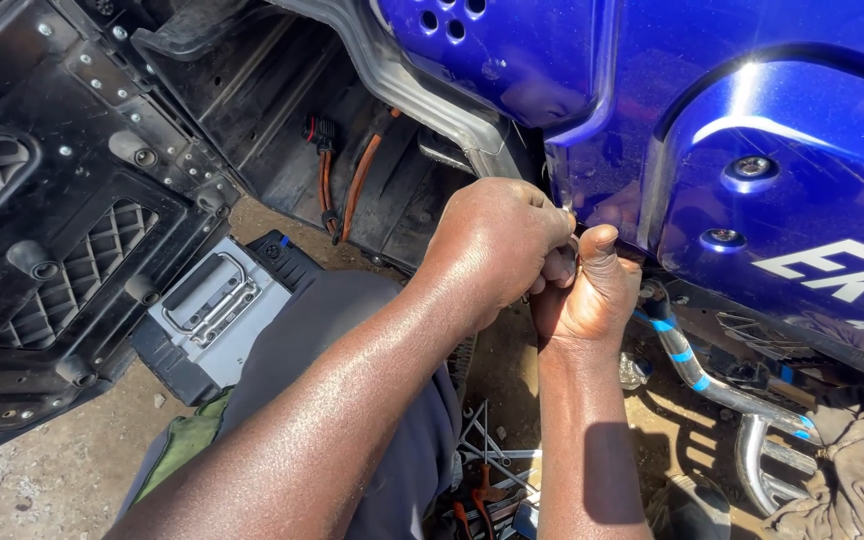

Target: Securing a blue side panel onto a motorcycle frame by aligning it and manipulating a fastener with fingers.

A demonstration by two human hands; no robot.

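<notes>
Hands meet at the lower edge of the blue panel [752, 130]: my left hand [497, 245] curls closed over something hidden, my right hand [582, 295] pinches beside it, thumb up. Below right, a chrome bar [712, 385]; left, a grey battery [214, 310] on the ground.

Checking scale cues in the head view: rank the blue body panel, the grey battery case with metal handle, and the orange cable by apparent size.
1. Blue body panel, fills the upper right.
2. Grey battery case, partly hidden behind the person's leg.
3. Orange cable, thin strand.
The panel is nearer the camera, so its lead is partly due to nearness. Both hands meet at its lower edge.
</notes>
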